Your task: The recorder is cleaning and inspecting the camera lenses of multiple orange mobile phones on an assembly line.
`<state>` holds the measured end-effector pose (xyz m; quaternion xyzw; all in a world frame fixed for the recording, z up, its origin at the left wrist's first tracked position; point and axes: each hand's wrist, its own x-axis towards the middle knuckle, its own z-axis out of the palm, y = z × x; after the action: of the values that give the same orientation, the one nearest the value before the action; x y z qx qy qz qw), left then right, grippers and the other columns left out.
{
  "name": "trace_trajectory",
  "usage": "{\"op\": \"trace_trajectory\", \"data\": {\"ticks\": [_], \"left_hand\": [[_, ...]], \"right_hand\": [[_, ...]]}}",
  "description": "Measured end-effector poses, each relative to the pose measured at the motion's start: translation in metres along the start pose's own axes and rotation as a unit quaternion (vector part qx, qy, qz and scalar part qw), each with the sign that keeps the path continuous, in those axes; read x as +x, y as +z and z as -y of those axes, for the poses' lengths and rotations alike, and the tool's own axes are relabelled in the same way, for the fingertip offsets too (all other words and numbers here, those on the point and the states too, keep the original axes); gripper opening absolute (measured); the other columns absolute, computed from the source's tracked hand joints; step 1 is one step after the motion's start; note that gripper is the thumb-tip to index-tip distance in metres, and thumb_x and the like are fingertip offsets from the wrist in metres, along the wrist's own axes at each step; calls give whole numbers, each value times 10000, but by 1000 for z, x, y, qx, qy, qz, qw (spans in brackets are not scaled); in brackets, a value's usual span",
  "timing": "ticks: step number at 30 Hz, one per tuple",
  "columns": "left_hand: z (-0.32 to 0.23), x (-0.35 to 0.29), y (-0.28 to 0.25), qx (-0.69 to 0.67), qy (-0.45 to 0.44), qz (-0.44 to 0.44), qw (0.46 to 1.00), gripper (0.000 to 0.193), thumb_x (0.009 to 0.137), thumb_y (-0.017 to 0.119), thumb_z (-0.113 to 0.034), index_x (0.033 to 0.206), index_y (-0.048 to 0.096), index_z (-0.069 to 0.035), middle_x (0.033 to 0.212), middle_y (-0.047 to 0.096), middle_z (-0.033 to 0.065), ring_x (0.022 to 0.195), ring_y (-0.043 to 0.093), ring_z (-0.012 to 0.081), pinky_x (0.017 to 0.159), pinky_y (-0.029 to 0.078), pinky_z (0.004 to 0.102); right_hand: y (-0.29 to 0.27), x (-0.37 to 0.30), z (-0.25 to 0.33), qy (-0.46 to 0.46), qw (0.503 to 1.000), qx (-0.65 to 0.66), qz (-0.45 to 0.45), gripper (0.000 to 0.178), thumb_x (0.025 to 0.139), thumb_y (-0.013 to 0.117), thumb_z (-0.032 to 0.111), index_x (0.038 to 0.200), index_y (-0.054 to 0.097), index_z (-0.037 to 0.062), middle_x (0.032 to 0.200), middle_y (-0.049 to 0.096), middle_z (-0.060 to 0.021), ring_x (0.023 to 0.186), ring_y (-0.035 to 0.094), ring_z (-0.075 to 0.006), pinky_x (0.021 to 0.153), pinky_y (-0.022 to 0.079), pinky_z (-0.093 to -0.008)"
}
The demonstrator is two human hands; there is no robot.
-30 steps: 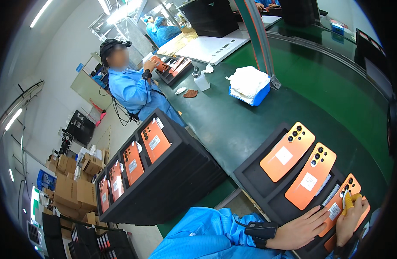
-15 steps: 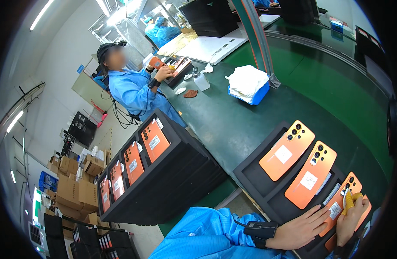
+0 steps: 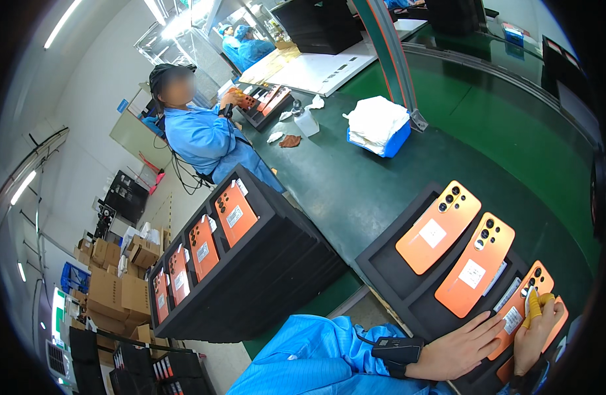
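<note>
My left hand (image 3: 457,347) lies with its fingers stretched out, the tips resting on the lower edge of an orange phone (image 3: 512,318) that bears a white label. Yellow finger covers are on the fingers of my right hand (image 3: 537,332), which pinches a small white wipe (image 3: 530,303) against that phone's camera lenses. The phone sits in a black foam tray (image 3: 408,299). Two more orange phones, one farther away (image 3: 438,227) and one in the middle (image 3: 475,264), lie camera side up in the same tray. Another orange phone is partly hidden behind my right hand.
To the left stands a tall stack of black trays (image 3: 263,276), its top one holding several orange phones. A blue box of white cloths (image 3: 378,128) and a clear bottle (image 3: 306,120) are on the green table (image 3: 329,178). A co-worker in blue (image 3: 204,141) handles phones across from me.
My hands stay in nearly the same place, the wipe still on the lenses. Across the table, the co-worker's hands and the orange phone have shifted slightly, and the arms are drawn in.
</note>
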<state>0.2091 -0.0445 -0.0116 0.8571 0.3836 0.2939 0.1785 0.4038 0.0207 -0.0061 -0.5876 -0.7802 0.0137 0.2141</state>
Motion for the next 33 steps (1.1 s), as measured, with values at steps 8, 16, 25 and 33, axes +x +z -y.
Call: {"op": "trace_trajectory", "data": {"ticks": [8, 16, 25, 33], "left_hand": [[1, 1, -4, -2, 3, 0, 1000, 398, 879, 551, -202, 1186, 521, 50, 1375, 419, 246, 1367, 317, 352, 1179, 150, 473], [2, 2, -9, -31, 2, 14, 999, 408, 850, 552, -179, 1178, 518, 60, 1365, 419, 259, 1364, 319, 357, 1177, 155, 474], [-3, 3, -8, -51, -11, 2, 999, 390, 857, 530, -144, 1186, 512, 64, 1392, 388, 278, 1384, 290, 377, 1165, 182, 464], [3, 9, -29, 28, -23, 106, 994, 473, 830, 628, -250, 1229, 533, -16, 1387, 409, 239, 1341, 349, 375, 1052, 316, 493]], "right_hand": [[5, -2, -5, 25, 999, 24, -4, 491, 612, 451, -209, 1073, 591, -113, 1139, 449, -174, 1202, 343, -388, 1076, 248, -398], [6, -4, -11, -13, 1000, -9, -2, 532, 621, 447, -195, 1125, 589, -107, 1160, 448, -184, 1218, 330, -408, 1091, 231, -428], [-1, -5, -3, -14, 1000, -19, -6, 529, 606, 474, -174, 1110, 608, -85, 1122, 456, -187, 1169, 357, -404, 1079, 235, -439], [-11, 16, 18, -80, 997, 0, 11, 388, 654, 609, -57, 1030, 670, 16, 945, 574, -140, 879, 556, -312, 802, 441, -396]]}}
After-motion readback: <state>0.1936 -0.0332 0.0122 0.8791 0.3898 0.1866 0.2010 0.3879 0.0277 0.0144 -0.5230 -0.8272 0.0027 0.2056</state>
